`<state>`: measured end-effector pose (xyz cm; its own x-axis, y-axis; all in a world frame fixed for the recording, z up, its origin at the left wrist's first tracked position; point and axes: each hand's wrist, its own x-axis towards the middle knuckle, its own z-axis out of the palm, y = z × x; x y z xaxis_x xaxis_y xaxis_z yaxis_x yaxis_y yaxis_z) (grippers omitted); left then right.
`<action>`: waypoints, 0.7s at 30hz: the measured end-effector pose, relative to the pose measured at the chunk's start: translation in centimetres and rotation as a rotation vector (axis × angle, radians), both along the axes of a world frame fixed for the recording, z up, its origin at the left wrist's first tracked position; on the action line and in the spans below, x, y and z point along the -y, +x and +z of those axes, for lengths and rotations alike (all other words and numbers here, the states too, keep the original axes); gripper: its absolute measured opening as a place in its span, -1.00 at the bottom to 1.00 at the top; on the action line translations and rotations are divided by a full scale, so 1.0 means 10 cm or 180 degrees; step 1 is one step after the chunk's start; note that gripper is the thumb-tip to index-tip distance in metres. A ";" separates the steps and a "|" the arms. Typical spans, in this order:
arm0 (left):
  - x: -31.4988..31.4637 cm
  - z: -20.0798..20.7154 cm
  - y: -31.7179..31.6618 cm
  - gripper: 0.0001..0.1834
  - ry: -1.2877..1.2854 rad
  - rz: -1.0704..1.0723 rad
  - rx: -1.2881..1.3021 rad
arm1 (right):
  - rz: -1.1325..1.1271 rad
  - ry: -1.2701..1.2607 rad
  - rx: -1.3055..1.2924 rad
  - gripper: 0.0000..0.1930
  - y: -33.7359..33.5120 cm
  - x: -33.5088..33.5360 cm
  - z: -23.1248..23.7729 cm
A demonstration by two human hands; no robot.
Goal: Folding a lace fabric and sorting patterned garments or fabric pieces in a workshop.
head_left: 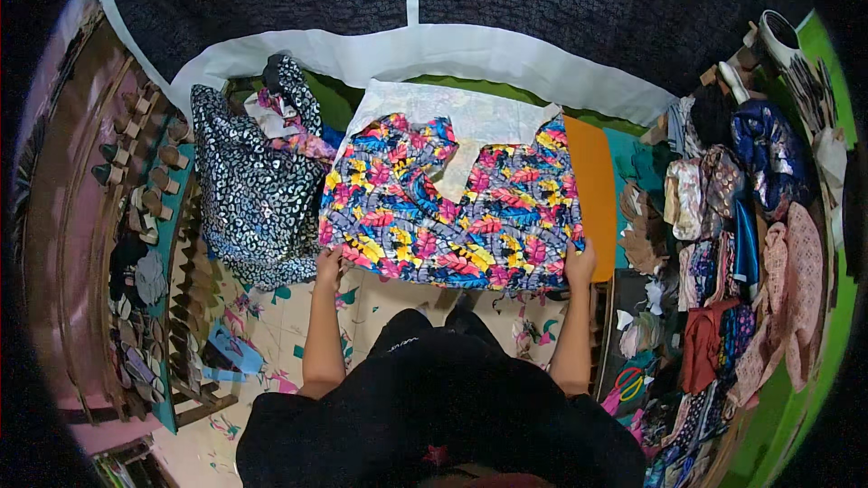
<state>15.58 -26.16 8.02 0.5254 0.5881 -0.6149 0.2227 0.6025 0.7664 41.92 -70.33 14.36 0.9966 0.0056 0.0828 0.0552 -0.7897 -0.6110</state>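
A brightly printed floral fabric [506, 244], patterned in yellow, pink, blue and grey, lies spread in front of me. My left hand [329, 267] grips its near left corner, fingers closed on the edge. At the near right corner, my right hand [580, 264] is closed on the same cloth. The fabric's far part shows a ragged opening, with a pale layer [463, 172] visible through it. Beyond that, a whitish cloth [407, 101] covers the far side. Under the right side, an ochre tabletop [586, 190] shows.
A black-and-white spotted fabric bundle [258, 181] stands at the left. Wooden racks with shoes [163, 181] line the far left. Folded cloths [710, 262] and scissors with coloured handles [628, 384] lie at the right. Fabric scraps [280, 380] litter the tiled floor. Dark curtains [542, 0] hang behind.
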 end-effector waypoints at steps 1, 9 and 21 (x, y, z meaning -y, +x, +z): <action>-0.02 -0.08 -0.02 -0.87 0.0300 0.0120 -0.0021 | 0.0055 0.0176 0.0083 -0.61 0.01 0.06 -0.02; 0.39 0.27 -0.60 -0.87 0.0823 -0.0438 -0.1131 | 0.0541 0.0672 -0.1931 -0.67 -0.34 1.19 -0.14; 0.44 0.44 0.62 -0.27 0.4239 -0.1078 -0.0948 | 0.0316 0.1986 -0.2245 -0.71 0.04 0.92 -0.16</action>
